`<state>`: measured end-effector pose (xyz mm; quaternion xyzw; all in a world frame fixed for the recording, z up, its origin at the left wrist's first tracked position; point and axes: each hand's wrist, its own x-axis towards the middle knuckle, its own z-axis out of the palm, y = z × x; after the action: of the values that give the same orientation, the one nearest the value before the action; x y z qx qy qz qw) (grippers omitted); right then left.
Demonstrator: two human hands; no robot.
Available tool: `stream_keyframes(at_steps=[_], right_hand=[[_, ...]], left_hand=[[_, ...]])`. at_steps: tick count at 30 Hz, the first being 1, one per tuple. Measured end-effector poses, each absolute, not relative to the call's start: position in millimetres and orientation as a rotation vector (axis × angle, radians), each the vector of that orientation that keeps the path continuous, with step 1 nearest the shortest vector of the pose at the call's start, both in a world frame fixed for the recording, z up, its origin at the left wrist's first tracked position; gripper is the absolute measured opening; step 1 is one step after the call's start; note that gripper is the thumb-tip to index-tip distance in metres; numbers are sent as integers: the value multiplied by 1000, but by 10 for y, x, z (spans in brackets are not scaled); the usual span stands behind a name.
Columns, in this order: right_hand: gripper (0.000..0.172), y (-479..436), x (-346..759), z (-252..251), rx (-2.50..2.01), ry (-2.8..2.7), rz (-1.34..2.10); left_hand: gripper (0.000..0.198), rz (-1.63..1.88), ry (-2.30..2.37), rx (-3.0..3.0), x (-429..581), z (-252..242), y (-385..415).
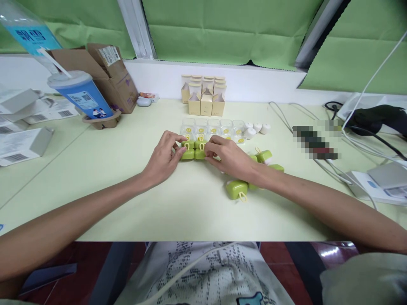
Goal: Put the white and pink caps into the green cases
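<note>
Green cases (193,150) (apparently four) | between left hand (163,157) | right hand (227,156)

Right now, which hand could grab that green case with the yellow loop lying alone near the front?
Probably the right hand: the lone green case lies just beside its wrist, while the left hand is farther off.

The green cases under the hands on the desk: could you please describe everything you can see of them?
The green cases are small, rounded and glossy, apparently plastic, each with a pale yellow loop. Four sit tightly together in a two-by-two block at mid-desk, just in front of a row of clear boxes. The left hand touches the block's left side with its fingertips, and the right hand presses against its right side. More of the same cases lie scattered beside and under the right wrist, one nearest the desk's front edge.
</note>
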<state>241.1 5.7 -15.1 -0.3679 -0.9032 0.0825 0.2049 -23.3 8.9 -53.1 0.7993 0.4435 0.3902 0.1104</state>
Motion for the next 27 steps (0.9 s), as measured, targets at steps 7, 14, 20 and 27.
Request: stream_keyframes(at_steps=[7,14,20,27], right_hand=[[9,-11,2375,-96,-1194,-2484,179],[18,21,2415,-80,-1247,-2404,275],[17,32,2433,-59,-1254,-2394,336],[17,60,2431,-87,-1172,-2417,439]], left_hand=[[31,1179,1394,2252,-226,-524,89],[35,1096,1431,2148,-224,-498,91],[31,1097,1418,2165,-232,-519,109],[29,1103,1395,2203,-255,-538,132]])
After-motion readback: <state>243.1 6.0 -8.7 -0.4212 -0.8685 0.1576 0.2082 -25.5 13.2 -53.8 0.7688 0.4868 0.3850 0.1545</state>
